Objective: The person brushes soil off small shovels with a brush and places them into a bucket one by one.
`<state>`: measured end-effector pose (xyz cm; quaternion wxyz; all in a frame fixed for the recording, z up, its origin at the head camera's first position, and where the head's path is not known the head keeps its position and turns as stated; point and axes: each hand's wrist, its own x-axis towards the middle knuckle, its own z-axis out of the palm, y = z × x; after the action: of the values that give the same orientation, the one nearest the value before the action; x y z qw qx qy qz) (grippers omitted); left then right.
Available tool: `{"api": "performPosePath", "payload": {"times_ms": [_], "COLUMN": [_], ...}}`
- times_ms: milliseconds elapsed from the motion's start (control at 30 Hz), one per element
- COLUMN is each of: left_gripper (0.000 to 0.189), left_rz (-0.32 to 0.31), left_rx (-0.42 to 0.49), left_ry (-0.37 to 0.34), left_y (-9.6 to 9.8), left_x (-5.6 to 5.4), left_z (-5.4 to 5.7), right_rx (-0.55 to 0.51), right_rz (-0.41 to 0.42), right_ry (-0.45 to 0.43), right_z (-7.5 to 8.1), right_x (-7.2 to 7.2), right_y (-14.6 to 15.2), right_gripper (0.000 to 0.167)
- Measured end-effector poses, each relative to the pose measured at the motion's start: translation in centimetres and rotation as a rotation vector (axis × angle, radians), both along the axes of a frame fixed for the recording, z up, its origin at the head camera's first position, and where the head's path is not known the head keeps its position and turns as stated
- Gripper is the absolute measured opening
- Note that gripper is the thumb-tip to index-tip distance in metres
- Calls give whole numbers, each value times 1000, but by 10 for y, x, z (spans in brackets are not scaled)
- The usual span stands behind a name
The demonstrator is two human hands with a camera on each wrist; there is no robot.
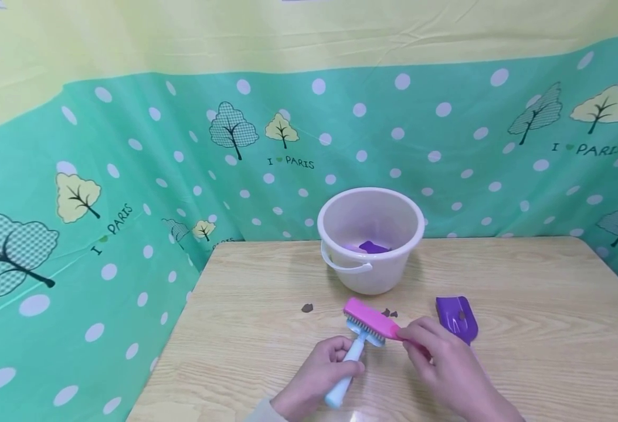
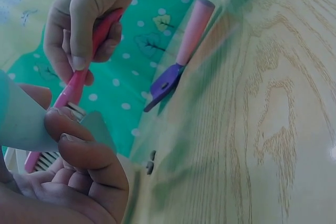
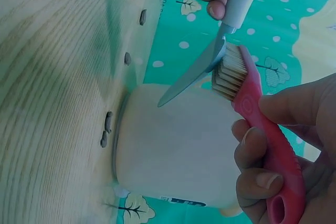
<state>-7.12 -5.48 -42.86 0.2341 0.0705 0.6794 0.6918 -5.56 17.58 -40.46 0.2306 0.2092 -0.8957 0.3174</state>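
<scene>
My left hand (image 1: 319, 372) grips the handle of a small light blue hand shovel (image 1: 347, 372), its head tilted up and away over the table. In my right hand (image 1: 448, 366) is a pink brush (image 1: 369, 318), held by its handle with the thumb along the back. The brush lies across the shovel's head, its bristles (image 3: 230, 72) against the blade (image 3: 191, 77) in the right wrist view. To the right of the hands, a purple shovel (image 1: 454, 316) with a pink handle (image 2: 194, 30) rests on the table, a small dark crumb on its blade.
A white bucket (image 1: 369, 278) with a handle stands at the table's back, something purple (image 1: 373, 247) inside. Small dark crumbs (image 1: 307, 308) lie on the wooden table (image 1: 251, 328) in front of it. A green dotted curtain (image 1: 351, 152) hangs behind and on both sides.
</scene>
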Motion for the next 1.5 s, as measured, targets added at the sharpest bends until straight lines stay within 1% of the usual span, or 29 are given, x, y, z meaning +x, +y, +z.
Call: {"api": "performPosePath", "payload": {"times_ms": [100,267,433,600,833,1000,1167,1333,1433,1500], "left_gripper": [25,25,25,23,22,22,23,25,24,24], "left_rz": [-1,-2,-13,-24,-42,-50,-64,-64,-56,-51], "left_rx": [-4,-24,-10,-1,7,6,16,23,19,15], "left_ry": [5,24,34,33,35,28,18,19,19,21], "left_y": [-1,-1,-3,-5,-7,-9,-9,-8,-7,-7], "left_x": [1,3,4,4,6,7,8,10,10,9], "left_z": [1,3,3,3,4,6,6,5,4,4], "right_rx": [-16,-11,-4,-6,12,49,113,154,151,129], "right_rz": [4,-22,-53,-52,-64,-93,-135,-176,-171,-144], "right_ry": [9,-1,-36,-28,3,-23,-57,-91,-83,-72], "right_z": [-1,-3,-5,-7,-10,-10,-8,-3,2,7], "right_x": [-1,-3,-4,-5,-5,-5,-5,-6,-3,0], "right_y": [1,4,7,9,13,14,14,15,14,13], "right_gripper": [36,35,33,33,31,31,29,25,26,29]}}
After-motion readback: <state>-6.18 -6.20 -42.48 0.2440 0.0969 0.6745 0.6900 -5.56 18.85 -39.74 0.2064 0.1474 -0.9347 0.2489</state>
